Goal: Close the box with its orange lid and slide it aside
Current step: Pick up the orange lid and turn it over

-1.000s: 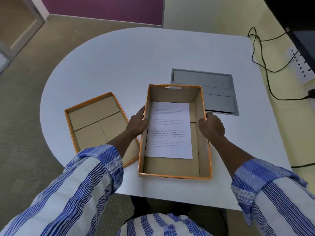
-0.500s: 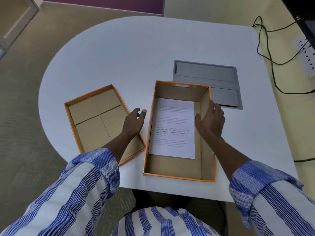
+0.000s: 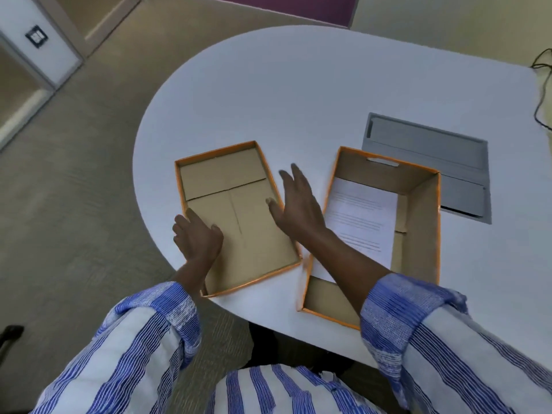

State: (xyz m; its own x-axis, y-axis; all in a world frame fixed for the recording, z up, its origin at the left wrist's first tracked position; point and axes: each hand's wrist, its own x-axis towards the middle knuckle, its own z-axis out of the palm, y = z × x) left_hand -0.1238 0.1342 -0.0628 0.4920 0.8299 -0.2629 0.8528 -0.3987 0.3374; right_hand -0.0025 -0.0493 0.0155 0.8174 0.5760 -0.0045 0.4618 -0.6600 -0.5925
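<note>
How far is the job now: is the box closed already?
Not yet. Done: the paper lies in the open box. In hand: the left hand and right hand reach the lid, which lies upside down beside the box. Left: lift it, close the box, slide it aside.

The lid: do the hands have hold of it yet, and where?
Not yet. The left hand rests on the lid by its left rim; the right hand reaches open over its right rim.

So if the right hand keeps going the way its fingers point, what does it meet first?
Probably nothing: the right hand points up and away past the lid's right rim, over bare white table. Its height is unclear.
</note>
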